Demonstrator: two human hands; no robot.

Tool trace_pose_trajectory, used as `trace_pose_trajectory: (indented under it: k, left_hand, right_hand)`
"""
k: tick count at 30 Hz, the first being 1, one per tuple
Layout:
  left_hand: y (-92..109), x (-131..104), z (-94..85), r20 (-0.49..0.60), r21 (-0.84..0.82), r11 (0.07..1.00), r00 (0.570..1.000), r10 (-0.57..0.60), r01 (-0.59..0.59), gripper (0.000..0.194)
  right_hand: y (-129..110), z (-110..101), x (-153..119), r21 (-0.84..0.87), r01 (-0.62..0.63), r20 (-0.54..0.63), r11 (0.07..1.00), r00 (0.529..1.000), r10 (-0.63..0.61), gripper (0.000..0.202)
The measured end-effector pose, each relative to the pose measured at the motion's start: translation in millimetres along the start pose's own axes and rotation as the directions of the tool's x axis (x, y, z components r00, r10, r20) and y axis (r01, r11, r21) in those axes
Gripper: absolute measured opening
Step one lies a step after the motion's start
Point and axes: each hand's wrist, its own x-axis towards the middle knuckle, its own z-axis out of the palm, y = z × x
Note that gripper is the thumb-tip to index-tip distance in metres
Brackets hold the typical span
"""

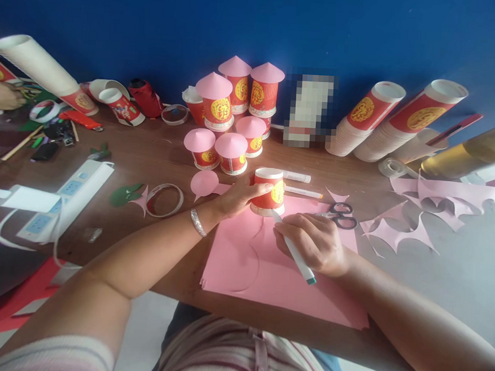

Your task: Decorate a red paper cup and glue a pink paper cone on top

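My left hand (241, 196) grips a red paper cup (266, 193) with a gold emblem, near the back edge of the pink paper sheets (244, 257). Held in my right hand (311, 241) is a white marker (297, 257) with a teal end; its tip points at the cup's lower rim. Whether the tip touches the cup I cannot tell. Curved lines are drawn on the top pink sheet. Just behind my right hand lie scissors (342, 215) with dark handles. Two more markers (303, 192) rest behind the cup, and a pink paper circle (204, 182) is to its left.
Several red cups with pink cone tops (214, 87) stand at the back. Stacked paper cups (365, 117) lean on the right, near pink paper scraps (398, 232). A power strip (66, 201), a tape roll (165, 200) and a long cup stack (41, 69) occupy the left.
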Motion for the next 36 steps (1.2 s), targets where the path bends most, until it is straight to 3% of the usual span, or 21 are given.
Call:
trace_pose_trajectory:
  k: [8,15,23,36]
  left_hand:
    - [-11.0,0.5,-4.5,0.004,-0.057,0.998,0.999,-0.036,0.036,0.041]
    - [-6.0,0.9,-1.7,0.004,-0.017,0.999,0.999,-0.032,0.032,0.035]
    - [-9.2,2.3,-3.1,0.037,-0.016,0.999,0.999,0.036,-0.036,0.029]
    - [-16.6,2.5,-6.5,0.033,-0.072,0.997,0.999,-0.027,0.029,0.041]
  right_hand:
    - [-0.4,2.6,1.9,-0.023,-0.01,-0.026,1.0,1.0,0.009,0.023]
    - [0.0,3.3,0.9,-0.014,-0.011,-0.013,1.0,1.0,0.011,0.018]
    - [0.0,2.5,-0.7,-0.001,-0.009,-0.021,1.0,1.0,0.009,0.018]
    - [-2.5,-5.1,-3.5,0.251,-0.134,0.064,0.959,0.991,0.121,0.035]
